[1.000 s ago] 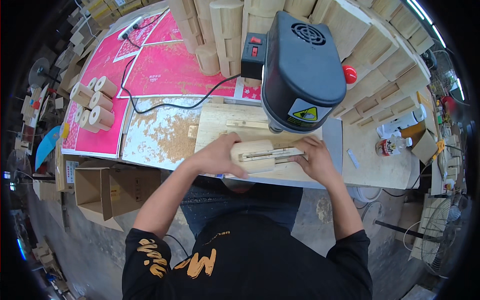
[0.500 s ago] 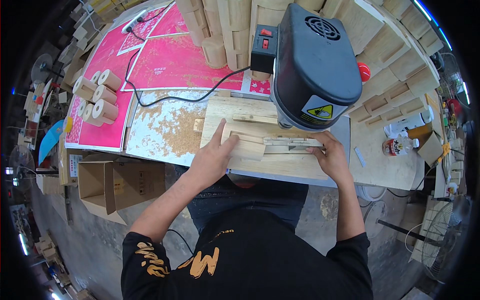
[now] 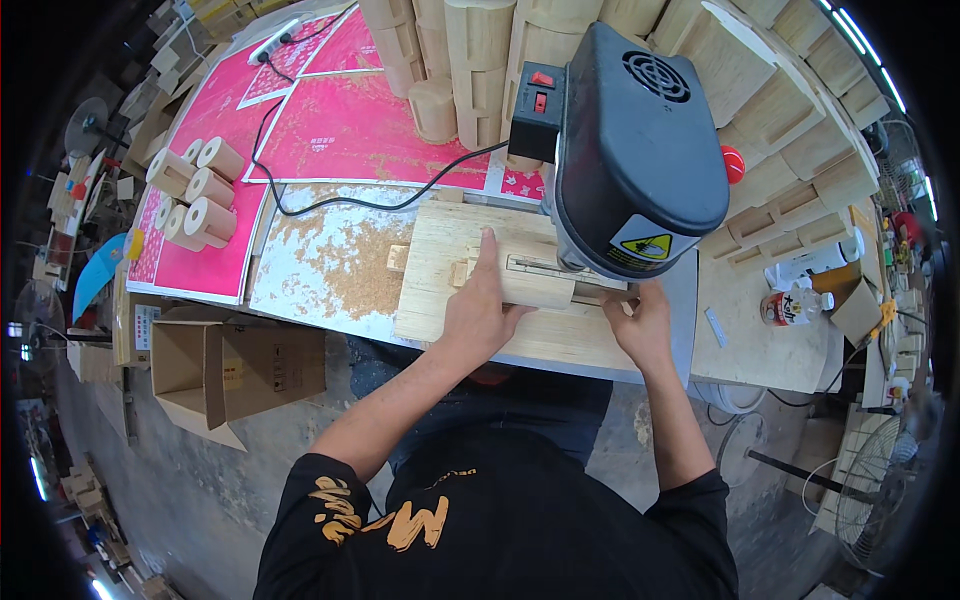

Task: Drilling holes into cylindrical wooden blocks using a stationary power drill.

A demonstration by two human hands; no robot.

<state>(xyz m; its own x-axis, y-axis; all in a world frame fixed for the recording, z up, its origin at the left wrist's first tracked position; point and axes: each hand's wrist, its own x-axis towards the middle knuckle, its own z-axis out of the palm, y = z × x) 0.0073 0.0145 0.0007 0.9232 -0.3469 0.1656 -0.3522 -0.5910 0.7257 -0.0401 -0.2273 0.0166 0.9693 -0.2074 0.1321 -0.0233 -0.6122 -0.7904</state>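
A pale rounded wooden block (image 3: 540, 291) with a long narrow slot lies on a flat wooden board (image 3: 425, 300), below the black head of a bench drill (image 3: 640, 150). My left hand (image 3: 482, 310) grips the block's left end, index finger stretched along its far side and thumb on the near side. At the right end, my right hand (image 3: 642, 325) has its fingers bent and pinched together close under the drill head. What they hold there is partly hidden by the fingers and the machine. The drill's tip meets the block's slot region; its exact contact cannot be made out.
Sawdust (image 3: 360, 265) covers the bench left of the board. Several wooden cylinders (image 3: 208, 222) stand on pink sheets (image 3: 350, 140). A black cable (image 3: 400, 207) crosses to the drill. Stacked wooden pieces (image 3: 480, 70) rise behind; a plastic bottle (image 3: 795, 307) stands right, a cardboard box (image 3: 270, 370) below left.
My left hand has moved right, and the wooden block with it, to beneath the drill head. My right hand has shifted slightly left and nearer me. The pale strip at its fingers is now mostly hidden.
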